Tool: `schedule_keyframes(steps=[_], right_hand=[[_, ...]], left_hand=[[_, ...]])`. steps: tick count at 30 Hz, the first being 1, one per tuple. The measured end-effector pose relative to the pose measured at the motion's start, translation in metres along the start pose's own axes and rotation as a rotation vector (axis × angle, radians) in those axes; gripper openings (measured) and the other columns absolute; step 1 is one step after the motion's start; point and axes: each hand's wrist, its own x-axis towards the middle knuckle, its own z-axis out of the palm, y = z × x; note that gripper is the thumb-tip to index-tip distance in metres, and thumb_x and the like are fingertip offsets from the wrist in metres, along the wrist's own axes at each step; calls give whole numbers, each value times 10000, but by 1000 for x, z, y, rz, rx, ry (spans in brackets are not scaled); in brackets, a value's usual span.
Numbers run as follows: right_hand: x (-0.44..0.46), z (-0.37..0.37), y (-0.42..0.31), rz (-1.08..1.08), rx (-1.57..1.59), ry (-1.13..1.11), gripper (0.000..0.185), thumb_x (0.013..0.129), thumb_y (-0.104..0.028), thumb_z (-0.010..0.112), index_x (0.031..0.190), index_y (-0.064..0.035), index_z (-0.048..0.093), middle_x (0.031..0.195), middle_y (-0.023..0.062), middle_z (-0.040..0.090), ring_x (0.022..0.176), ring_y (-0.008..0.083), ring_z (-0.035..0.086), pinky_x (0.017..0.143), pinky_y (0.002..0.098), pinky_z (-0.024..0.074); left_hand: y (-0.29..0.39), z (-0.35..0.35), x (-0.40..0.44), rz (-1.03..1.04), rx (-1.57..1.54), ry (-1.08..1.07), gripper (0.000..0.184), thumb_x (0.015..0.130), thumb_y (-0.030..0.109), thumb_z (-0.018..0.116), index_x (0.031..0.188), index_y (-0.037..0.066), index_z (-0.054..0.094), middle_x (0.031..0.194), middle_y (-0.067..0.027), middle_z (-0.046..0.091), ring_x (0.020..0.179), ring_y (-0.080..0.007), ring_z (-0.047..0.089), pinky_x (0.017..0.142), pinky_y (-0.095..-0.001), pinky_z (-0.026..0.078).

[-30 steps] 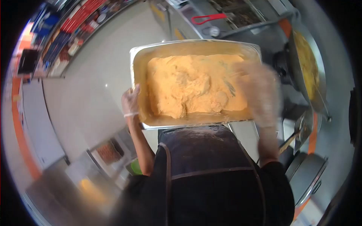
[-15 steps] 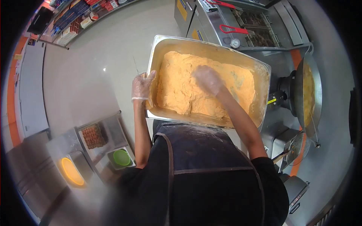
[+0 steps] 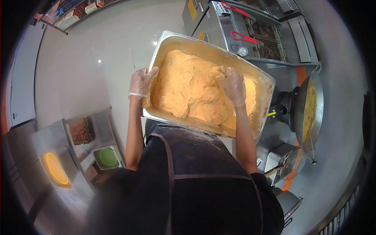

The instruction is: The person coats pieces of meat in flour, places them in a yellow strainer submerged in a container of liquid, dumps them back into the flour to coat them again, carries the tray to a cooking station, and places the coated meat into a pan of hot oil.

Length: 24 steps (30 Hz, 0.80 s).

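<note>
A deep metal tray (image 3: 256, 131), tilted down to the right, holds a thick layer of orange-yellow floury mixture (image 3: 188, 86). My left hand (image 3: 141, 83), in a clear plastic glove, is closed round the tray's left wall, thumb over the rim. Inside the tray at the right, my right hand (image 3: 234, 86), also gloved, has its fingers curled into the mixture and against a raised lump of it. Its fingertips are partly hidden by the mixture. The near side of the tray is close to my dark apron (image 3: 196, 152).
At the upper right stands a metal fryer (image 3: 225, 33) with red-handled baskets (image 3: 244, 38). A large wok (image 3: 313, 113) with yellow contents is at the right. Lower left, a counter carries a green round container (image 3: 107, 157) and a yellow one (image 3: 56, 168). A shelf (image 3: 78, 15) stands upper left.
My right hand has moved right within the tray, and the mixture is now heaped and folded near it. The tray sits slightly further left in view, more tilted than a second ago. My left hand keeps its hold.
</note>
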Motion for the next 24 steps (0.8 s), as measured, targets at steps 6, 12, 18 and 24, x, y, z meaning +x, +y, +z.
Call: schedule_keyframes(steps=[6, 12, 18, 24], right_hand=[[-4, -36, -3, 23, 70, 161, 301, 744, -66, 653, 1040, -12, 665, 947, 184, 661, 891, 336, 633, 788, 394, 492], [-37, -126, -5, 409, 213, 339, 318, 735, -60, 652, 1050, -13, 672, 984, 171, 672, 886, 324, 646, 792, 355, 508], [-84, -281, 25, 704, 80, 649, 281, 768, -125, 638, 1032, -65, 714, 1009, 125, 705, 910, 199, 684, 806, 306, 517], [-108, -355, 91, 1015, -456, 622, 300, 805, -210, 598, 1061, -93, 702, 1050, 106, 694, 935, 208, 676, 818, 328, 531]], left_hand=[[-2, 2, 3, 68, 27, 17, 529, 860, 459, 655, 700, -35, 557, 551, -103, 427, 538, -192, 354, 514, -376, 367], [0, -4, 4, 104, 269, -8, 505, 881, 430, 628, 702, -35, 548, 595, -136, 422, 582, -225, 357, 556, -404, 350], [-11, -7, 13, 162, 157, -92, 397, 939, 363, 604, 753, 13, 630, 591, -6, 565, 527, -84, 474, 490, -266, 392], [-44, -3, 32, 131, 300, 9, 389, 933, 365, 616, 788, 4, 636, 620, -13, 592, 534, -85, 499, 494, -248, 410]])
